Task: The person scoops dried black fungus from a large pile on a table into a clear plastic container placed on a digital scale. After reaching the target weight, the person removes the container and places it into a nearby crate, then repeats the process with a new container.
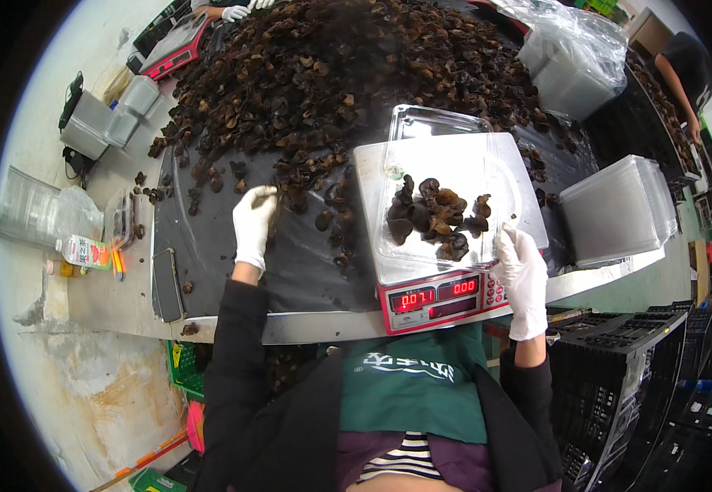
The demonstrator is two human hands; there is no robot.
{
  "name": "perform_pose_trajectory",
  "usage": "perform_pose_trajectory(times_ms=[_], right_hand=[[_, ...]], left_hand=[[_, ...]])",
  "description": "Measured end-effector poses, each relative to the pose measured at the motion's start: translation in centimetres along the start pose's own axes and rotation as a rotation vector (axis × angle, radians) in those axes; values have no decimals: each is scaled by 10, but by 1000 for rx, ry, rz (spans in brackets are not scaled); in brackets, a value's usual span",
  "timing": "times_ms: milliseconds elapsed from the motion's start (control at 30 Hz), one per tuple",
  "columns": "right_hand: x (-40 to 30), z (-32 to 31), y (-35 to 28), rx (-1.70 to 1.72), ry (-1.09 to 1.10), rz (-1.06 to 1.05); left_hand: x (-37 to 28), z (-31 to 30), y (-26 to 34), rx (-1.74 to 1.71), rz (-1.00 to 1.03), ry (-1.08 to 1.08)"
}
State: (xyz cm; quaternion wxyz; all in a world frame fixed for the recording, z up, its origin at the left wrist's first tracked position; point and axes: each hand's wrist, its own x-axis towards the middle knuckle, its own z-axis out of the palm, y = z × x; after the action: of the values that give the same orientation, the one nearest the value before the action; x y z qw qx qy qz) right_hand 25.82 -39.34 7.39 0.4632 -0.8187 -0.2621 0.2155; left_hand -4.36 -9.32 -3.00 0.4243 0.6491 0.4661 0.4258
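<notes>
My left hand (251, 226), in a white glove, is over the black plastic sheet (307, 277) with its fingers curled. Dark wood ear mushrooms (294, 198) lie by its fingertips; whether it holds one is unclear. On the right, my gloved right hand (523, 280) has its fingers at the right rim of a clear plastic tray (405, 251). Several wood ear pieces (439, 212) sit in this tray, which lies on the steel pan of a red digital scale (531, 230). The scale's display is lit. Partly behind the tray is its clear lid (439, 121).
A large mushroom heap (331, 80) covers the far table. Stacked clear containers (608, 209) stand right, bagged ones (577, 67) beyond. At left are a phone (167, 285), a bottle (88, 252) and another scale (174, 52). Another person's gloved hands (236, 12) show far off; black crates (614, 344) stand lower right.
</notes>
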Motion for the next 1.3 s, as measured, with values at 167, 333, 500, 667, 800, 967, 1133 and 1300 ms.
perform_pose_trajectory(times_ms=[167, 333, 500, 667, 800, 967, 1133, 1300], right_hand=[[12, 13, 14, -13, -2, -172], [14, 18, 6, 44, -74, -82], [21, 21, 18, 172, -73, -105], [13, 16, 5, 185, -53, -8], [11, 13, 5, 164, 32, -30], [10, 9, 2, 164, 48, -5], [6, 6, -5, 188, 71, 41], [-1, 0, -13, 151, 65, 89]], left_hand=[[-11, 54, 132, -141, 164, -294], [-44, 137, 171, 195, 1130, -528], [-57, 139, 178, 275, 1040, -701], [-36, 56, 139, 377, 753, -329], [-46, -46, 38, 984, 255, -14], [-50, -92, -32, 636, 56, -84], [-5, -41, -16, 394, 322, 0], [57, 16, -17, 635, 337, -160]])
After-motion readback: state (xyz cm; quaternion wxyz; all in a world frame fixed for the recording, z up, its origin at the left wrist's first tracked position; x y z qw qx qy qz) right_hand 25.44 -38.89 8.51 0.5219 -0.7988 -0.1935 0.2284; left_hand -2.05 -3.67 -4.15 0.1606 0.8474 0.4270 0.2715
